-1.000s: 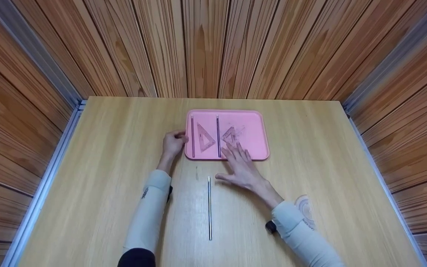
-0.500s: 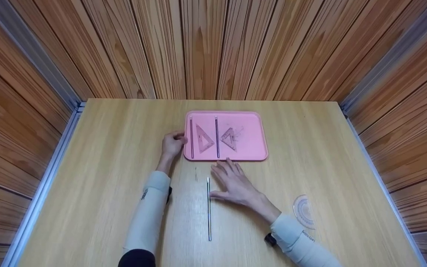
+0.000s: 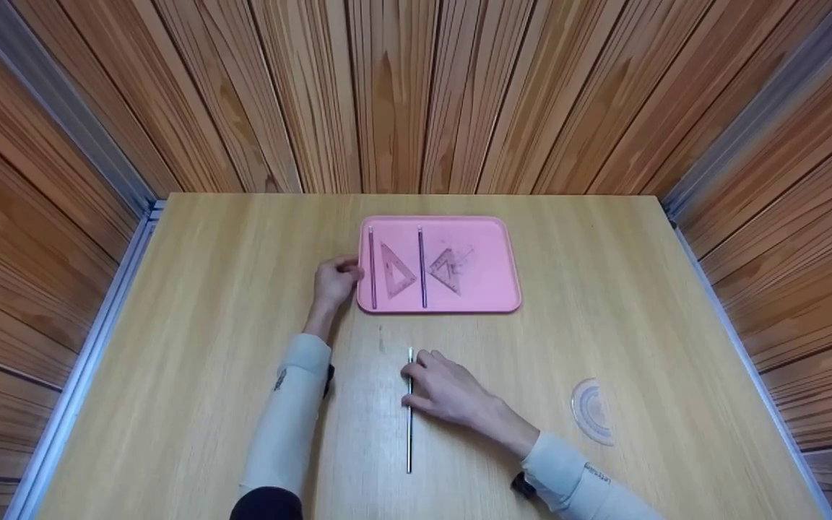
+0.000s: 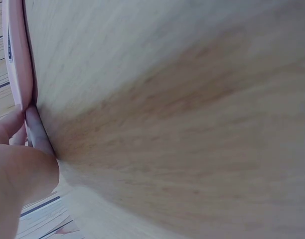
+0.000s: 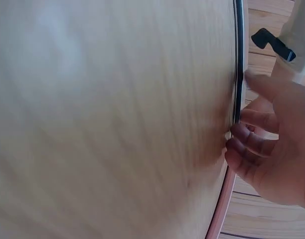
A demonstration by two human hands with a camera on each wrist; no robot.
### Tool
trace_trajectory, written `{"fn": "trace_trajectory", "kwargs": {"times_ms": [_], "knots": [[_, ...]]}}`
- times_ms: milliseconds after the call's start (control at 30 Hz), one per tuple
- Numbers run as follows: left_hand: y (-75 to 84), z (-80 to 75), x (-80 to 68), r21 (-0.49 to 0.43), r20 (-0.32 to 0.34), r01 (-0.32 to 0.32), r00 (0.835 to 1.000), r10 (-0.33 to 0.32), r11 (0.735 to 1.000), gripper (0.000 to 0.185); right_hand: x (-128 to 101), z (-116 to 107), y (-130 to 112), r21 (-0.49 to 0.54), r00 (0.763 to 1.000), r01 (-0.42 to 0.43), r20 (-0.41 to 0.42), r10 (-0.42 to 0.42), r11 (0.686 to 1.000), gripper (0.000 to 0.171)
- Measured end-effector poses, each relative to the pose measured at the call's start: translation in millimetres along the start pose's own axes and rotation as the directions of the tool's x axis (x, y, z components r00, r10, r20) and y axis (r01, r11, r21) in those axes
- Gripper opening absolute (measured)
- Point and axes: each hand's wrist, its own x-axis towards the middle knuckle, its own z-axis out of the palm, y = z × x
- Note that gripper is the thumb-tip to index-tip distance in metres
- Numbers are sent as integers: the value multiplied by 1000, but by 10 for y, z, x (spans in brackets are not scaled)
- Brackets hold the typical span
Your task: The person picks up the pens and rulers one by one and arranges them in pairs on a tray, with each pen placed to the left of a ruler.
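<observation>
A pink tray (image 3: 488,289) lies at the back of the table, and my left hand (image 3: 336,280) pinches its left rim. In the left wrist view, the thumb and fingers (image 4: 15,127) meet at the tray's edge (image 4: 20,55). Inside the tray are two dark pencils, one at the left (image 3: 373,274) and one near the middle (image 3: 422,274). Two clear set squares lie there too, a long one (image 3: 391,278) and a smaller one (image 3: 447,271). My right hand (image 3: 452,390) grips the upper half of a shiny dark pencil (image 3: 409,444) on the table; the right wrist view shows this pencil (image 5: 238,59) by the curled fingers.
A clear protractor (image 3: 589,412) lies on the wooden table (image 3: 676,325), right of my right forearm. Wood-panelled walls (image 3: 394,94) enclose the back and both sides. Metal rails (image 3: 91,347) run along the table's side edges.
My right hand has drawn back from the tray toward me and taken hold of the pencil on the table, which has shifted slightly. The left hand stays at the tray's rim.
</observation>
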Motion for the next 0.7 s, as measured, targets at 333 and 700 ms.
{"fn": "trace_trajectory", "kwargs": {"times_ms": [333,700], "knots": [[12,-4,-9,-2,-12,-11,1000,11,1000,33,28,17,-113,119,999,-54,11,53,991,13],[-14,6,-11,-10,-13,-8,1000,8,1000,31,46,32,-131,202,993,-113,36,108,973,6]]}}
